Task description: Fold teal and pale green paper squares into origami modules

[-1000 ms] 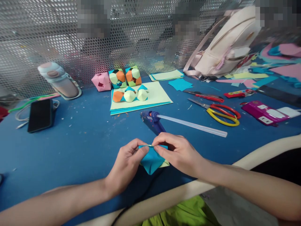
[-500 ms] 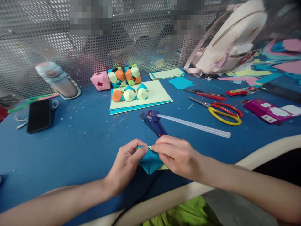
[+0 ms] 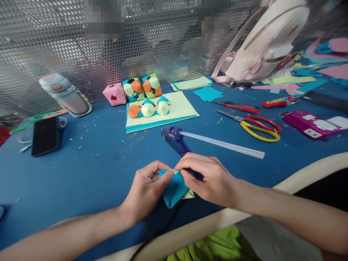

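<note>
Between my two hands is a folded paper piece (image 3: 173,189), blue on the near side with pale green paper showing at its top edge and lower right. My left hand (image 3: 148,188) pinches its upper left part between thumb and fingers. At the top edge, the thumb and forefinger of my right hand (image 3: 206,177) grip the pale green bit. Just beyond my hands lies a dark blue glue gun (image 3: 174,139), with a long clear glue stick (image 3: 223,142) sticking out of its back to the right. Its handle is partly hidden by my right hand.
Folded paper shapes (image 3: 148,110) rest on a paper stack (image 3: 185,107), with a pink paper ball (image 3: 114,94) behind. Scissors (image 3: 258,128), a red cutter (image 3: 243,107) and a purple case (image 3: 310,125) lie right. A phone (image 3: 46,136) and bottle (image 3: 65,94) stand left; a backpack (image 3: 261,47) sits behind.
The paper piece has tilted and dropped slightly, showing more pale green at its lower right. My right fingers have shifted a little along the top edge. The view has moved slightly.
</note>
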The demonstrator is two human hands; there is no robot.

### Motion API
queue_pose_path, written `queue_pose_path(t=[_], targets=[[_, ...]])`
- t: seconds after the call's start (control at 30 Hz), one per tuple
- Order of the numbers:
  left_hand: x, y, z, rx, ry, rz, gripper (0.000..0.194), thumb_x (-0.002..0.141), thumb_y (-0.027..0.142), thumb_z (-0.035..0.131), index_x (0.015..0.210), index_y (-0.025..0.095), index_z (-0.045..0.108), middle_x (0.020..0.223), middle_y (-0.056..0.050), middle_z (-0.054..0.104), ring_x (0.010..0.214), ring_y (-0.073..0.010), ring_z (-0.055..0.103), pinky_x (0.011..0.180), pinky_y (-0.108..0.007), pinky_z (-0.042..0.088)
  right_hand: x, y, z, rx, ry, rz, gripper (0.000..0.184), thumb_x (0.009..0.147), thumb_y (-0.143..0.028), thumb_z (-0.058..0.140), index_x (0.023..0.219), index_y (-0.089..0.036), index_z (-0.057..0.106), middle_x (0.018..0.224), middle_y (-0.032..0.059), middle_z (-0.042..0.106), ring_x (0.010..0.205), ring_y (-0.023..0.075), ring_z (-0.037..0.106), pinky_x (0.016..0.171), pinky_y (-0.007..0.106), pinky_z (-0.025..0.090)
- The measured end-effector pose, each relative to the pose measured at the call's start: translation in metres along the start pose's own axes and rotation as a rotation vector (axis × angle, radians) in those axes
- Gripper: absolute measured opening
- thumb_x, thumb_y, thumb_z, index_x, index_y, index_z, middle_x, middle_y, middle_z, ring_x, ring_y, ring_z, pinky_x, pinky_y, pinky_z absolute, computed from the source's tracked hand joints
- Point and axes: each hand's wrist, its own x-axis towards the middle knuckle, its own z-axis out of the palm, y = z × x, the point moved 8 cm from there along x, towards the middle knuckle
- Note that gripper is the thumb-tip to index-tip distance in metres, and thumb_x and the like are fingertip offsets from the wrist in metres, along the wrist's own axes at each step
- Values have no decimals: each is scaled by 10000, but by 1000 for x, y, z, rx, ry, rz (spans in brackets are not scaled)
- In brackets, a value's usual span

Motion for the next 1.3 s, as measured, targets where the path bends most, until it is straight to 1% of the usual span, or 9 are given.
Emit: queue_pose_path(t=[0.1, 0.2, 0.43, 0.6, 0.77, 0.87, 0.97, 1.07, 1.3], targets=[[-2, 5, -3, 90, 38, 41, 235, 764, 367, 591, 708, 139, 596, 554, 35, 460, 499, -72, 339, 441, -182, 302, 2, 16, 3, 80, -53, 281, 78, 822, -192, 518, 785, -167, 581, 683, -16, 551, 621, 93, 491, 560, 202, 388], [-4, 9, -3, 148, 43, 103, 228, 777, 352, 573, 704, 138, 603, 547, 36, 453, 494, -72, 328, 434, -180, 291, 1, 22, 8, 114, -104, 394, 110, 809, -215, 539, 712, -169, 563, 635, -38, 517, 598, 83, 455, 533, 195, 353], [-8, 14, -1, 166, 29, 157, 231, 798, 355, 558, 712, 149, 616, 545, 38, 440, 497, -77, 332, 439, -188, 299, 0, 17, 9, 203, -87, 345, 159, 835, -165, 489, 678, -163, 518, 629, -49, 477, 587, 64, 408, 525, 181, 318], [-6, 19, -6, 224, 92, 185, 206, 803, 325, 554, 690, 163, 613, 541, 37, 484, 486, -82, 384, 441, -191, 330, 0, 24, 11, 287, -118, 469, 161, 854, -237, 498, 721, -163, 550, 605, -57, 453, 544, 61, 372, 477, 180, 295], [-6, 38, 0, 395, 61, 448, 119, 823, 194, 558, 841, 188, 675, 753, 1, 672, 667, -106, 587, 619, -196, 451, 2, 21, 8, 157, -68, 356, 137, 839, -168, 505, 710, -163, 551, 655, -43, 505, 621, 68, 443, 567, 182, 340], [-8, 46, 0, 450, 59, 560, 102, 818, 168, 577, 802, 180, 677, 767, -4, 685, 701, -102, 611, 667, -190, 457, 1, 19, 6, 138, -46, 323, 155, 865, -188, 476, 736, -167, 557, 682, -33, 519, 635, 73, 459, 585, 189, 354], [-4, 46, -7, 474, 112, 504, 109, 808, 172, 577, 752, 176, 670, 735, 0, 675, 658, -100, 592, 615, -191, 441, -1, 23, 4, 187, -27, 411, 124, 872, -266, 484, 870, -173, 566, 701, -30, 508, 617, 78, 452, 560, 193, 367], [1, 40, -18, 408, 177, 364, 115, 789, 214, 580, 712, 166, 651, 687, 0, 648, 602, -103, 549, 546, -197, 416, -5, 26, 8, 252, -68, 499, 232, 844, -335, 528, 1012, -176, 508, 719, -32, 490, 616, 88, 454, 556, 203, 395], [12, 16, -35, 106, 287, 127, 112, 643, 220, 631, 591, 155, 556, 663, -1, 601, 613, -114, 532, 543, -207, 417, -7, 26, 16, 268, -161, 481, 239, 822, -307, 552, 998, -181, 452, 698, -31, 525, 616, 101, 499, 569, 221, 418]])
